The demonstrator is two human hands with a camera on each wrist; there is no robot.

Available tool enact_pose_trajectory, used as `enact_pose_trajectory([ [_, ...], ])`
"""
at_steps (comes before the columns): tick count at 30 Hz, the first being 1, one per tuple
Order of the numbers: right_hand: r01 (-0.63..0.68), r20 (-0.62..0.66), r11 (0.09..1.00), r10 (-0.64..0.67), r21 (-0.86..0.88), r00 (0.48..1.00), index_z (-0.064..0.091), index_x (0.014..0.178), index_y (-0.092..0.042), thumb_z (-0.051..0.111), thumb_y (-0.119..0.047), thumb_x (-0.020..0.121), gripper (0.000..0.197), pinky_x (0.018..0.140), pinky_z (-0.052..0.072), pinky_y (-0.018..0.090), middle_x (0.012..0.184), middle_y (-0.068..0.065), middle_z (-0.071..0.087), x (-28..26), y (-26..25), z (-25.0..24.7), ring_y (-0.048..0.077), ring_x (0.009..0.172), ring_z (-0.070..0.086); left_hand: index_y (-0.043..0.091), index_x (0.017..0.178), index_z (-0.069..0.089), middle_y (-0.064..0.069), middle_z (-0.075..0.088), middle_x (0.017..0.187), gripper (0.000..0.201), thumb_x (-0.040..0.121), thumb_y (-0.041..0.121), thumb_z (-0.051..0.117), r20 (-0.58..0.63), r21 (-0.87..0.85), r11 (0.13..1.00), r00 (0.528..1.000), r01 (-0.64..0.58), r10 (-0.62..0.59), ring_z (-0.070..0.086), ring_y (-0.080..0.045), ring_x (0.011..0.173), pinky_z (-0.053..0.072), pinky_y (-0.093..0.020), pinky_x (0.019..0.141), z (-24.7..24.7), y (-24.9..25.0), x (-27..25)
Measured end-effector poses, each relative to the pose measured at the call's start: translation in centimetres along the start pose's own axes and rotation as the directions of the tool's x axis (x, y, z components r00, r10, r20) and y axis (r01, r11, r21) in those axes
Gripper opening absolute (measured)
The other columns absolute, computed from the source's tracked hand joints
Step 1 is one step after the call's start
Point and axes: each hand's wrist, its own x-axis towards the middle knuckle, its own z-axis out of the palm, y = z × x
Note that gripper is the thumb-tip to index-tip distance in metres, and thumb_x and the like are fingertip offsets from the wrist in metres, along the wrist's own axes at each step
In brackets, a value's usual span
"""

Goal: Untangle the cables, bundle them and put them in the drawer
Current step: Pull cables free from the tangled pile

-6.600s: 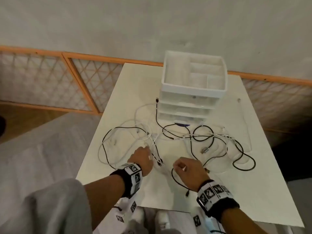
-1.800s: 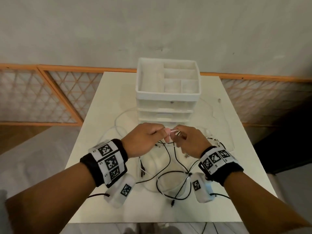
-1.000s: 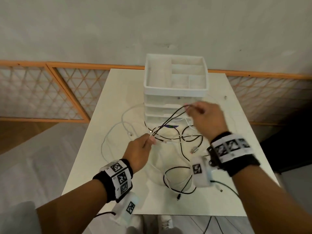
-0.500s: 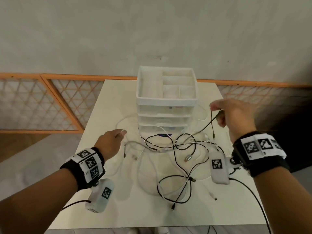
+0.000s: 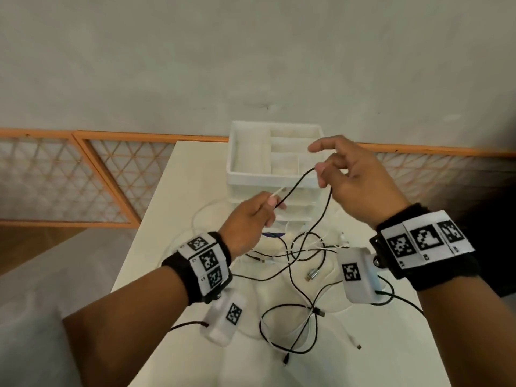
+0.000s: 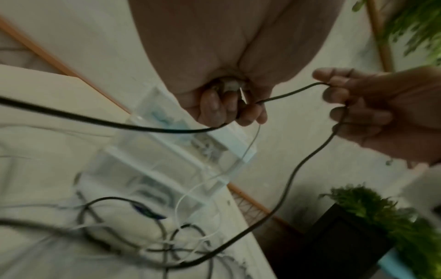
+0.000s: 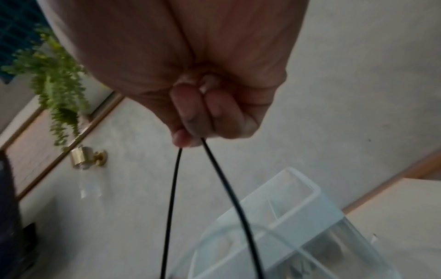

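Head view: both hands are raised above the surface point(image 5: 391, 344) in front of the white drawer unit point(image 5: 275, 166), with a black cable point(image 5: 296, 182) strung between them. The left hand point(image 5: 248, 219) has its fingers curled in, pinching the black cable together with a thin white cable end point(image 5: 276, 192) that sticks out past the fingertips. The right hand point(image 5: 354, 182) pinches a bend of the same black cable between thumb and a curled finger, while its index finger points out straight above the open top tray of the drawer unit. From that pinch the black cable drops down in front of the drawers into the tangle of black and white cables point(image 5: 296, 261) lying loose on the surface, where a metal plug point(image 5: 312, 275) shows among the loops.

The left wrist view shows the left hand's fingers point(image 6: 229, 107) folded tightly over both cables and the right hand point(image 6: 372, 115) just beside it holding the bend. The right wrist view shows two black strands point(image 7: 214, 179) hanging from the right hand's closed fingers point(image 7: 200, 113), above the drawer unit point(image 7: 298, 217)
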Motion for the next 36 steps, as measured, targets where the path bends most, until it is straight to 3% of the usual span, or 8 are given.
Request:
enact_pose_trajectory([
  [8,-0.088,-0.269,0.955,0.167,0.284,0.949,0.071,0.103,-0.023,0.069,-0.008,0.086,0.023,0.061,0.038,0.024,0.066,-0.007,0.052,1.3,3.7,-2.0,0.007,0.05,0.045,0.012,0.075,0.049,0.0,0.046,0.07,0.039,0.106,0.027,0.032,0.06,0.094,0.981,0.983,0.168,-0.174,0.042,0.001,0.059,0.037,-0.013,0.063,-3.0,-4.8,-2.4],
  [11,-0.143,-0.396,0.965,0.222,0.219,0.891,0.074,0.087,-0.03,0.067,-0.007,0.083,0.024,0.058,0.045,0.028,0.068,-0.008,0.059,2.1,5.3,-2.2,0.01,0.053,0.049,0.014,0.076,0.046,0.002,0.045,0.071,0.04,0.105,0.037,0.032,0.035,0.067,0.967,0.968,0.245,-0.247,0.042,-0.008,0.066,0.038,-0.021,0.067,-4.0,-5.3,-2.2],
  [14,-0.329,-0.524,0.944,0.284,0.009,0.803,0.077,0.091,-0.026,0.067,-0.032,0.087,0.013,0.077,0.051,0.032,0.083,-0.002,0.07,3.1,7.7,-2.5,0.016,0.079,0.062,0.015,0.077,0.041,0.007,0.034,0.063,0.037,0.105,0.039,0.035,-0.002,-0.088,0.935,0.939,0.344,-0.345,0.031,-0.01,0.053,0.03,-0.025,0.051,-4.8,-5.2,-2.1],
  [19,-0.566,-0.325,0.823,0.521,-0.053,0.789,0.073,0.087,-0.023,0.061,-0.063,0.082,0.041,0.082,0.059,0.041,0.077,0.003,0.072,4.3,11.5,-2.5,0.028,0.078,0.072,0.014,0.072,0.037,0.005,0.031,0.058,0.04,0.103,0.038,0.039,-0.083,-0.067,0.944,0.941,0.323,-0.328,0.022,-0.011,0.045,0.02,-0.022,0.043,-5.9,-4.8,-1.7],
  [24,-0.236,-0.373,0.969,0.247,0.076,0.894,0.068,0.089,-0.031,0.064,-0.062,0.08,0.033,0.082,0.059,0.051,0.091,-0.008,0.073,7.8,8.2,-3.6,0.018,0.071,0.073,0.02,0.066,0.025,0.012,0.028,0.049,0.051,0.095,0.053,0.048,-0.09,0.083,0.915,0.917,0.395,-0.388,0.021,-0.009,0.043,0.022,-0.023,0.044,-5.9,-4.5,-1.5],
  [31,-0.132,-0.474,0.986,0.068,-0.104,0.878,0.065,0.11,-0.024,0.067,-0.045,0.088,0.03,0.076,0.05,0.016,0.123,-0.006,0.059,7.8,9.1,-3.6,0.009,0.077,0.062,0.015,0.065,0.028,0.002,0.028,0.056,0.056,0.093,0.061,0.044,-0.149,0.132,0.894,0.9,0.429,-0.41,0.022,-0.012,0.046,0.024,-0.026,0.048,-5.5,-3.7,-1.0],
  [34,-0.343,-0.185,0.908,0.304,-0.241,0.935,0.062,0.121,-0.026,0.071,-0.023,0.085,0.037,0.098,0.049,0.034,0.138,0.002,0.056,5.3,12.3,-2.5,0.022,0.109,0.063,0.014,0.065,0.032,0.006,0.031,0.052,0.056,0.095,0.06,0.04,-0.152,0.095,0.898,0.898,0.429,-0.413,0.025,-0.012,0.045,0.025,-0.023,0.046,-5.8,-3.7,-1.1],
  [36,-0.407,0.01,0.782,0.467,-0.471,0.884,0.052,0.135,-0.028,0.068,-0.016,0.084,0.055,0.096,0.045,0.032,0.137,0.009,0.054,3.0,13.8,-1.5,0.028,0.118,0.056,0.016,0.062,0.032,0.01,0.032,0.05,0.051,0.1,0.05,0.039,-0.125,0.044,0.924,0.92,0.379,-0.372,0.025,-0.011,0.043,0.024,-0.019,0.043,-5.7,-3.2,-1.2],
])
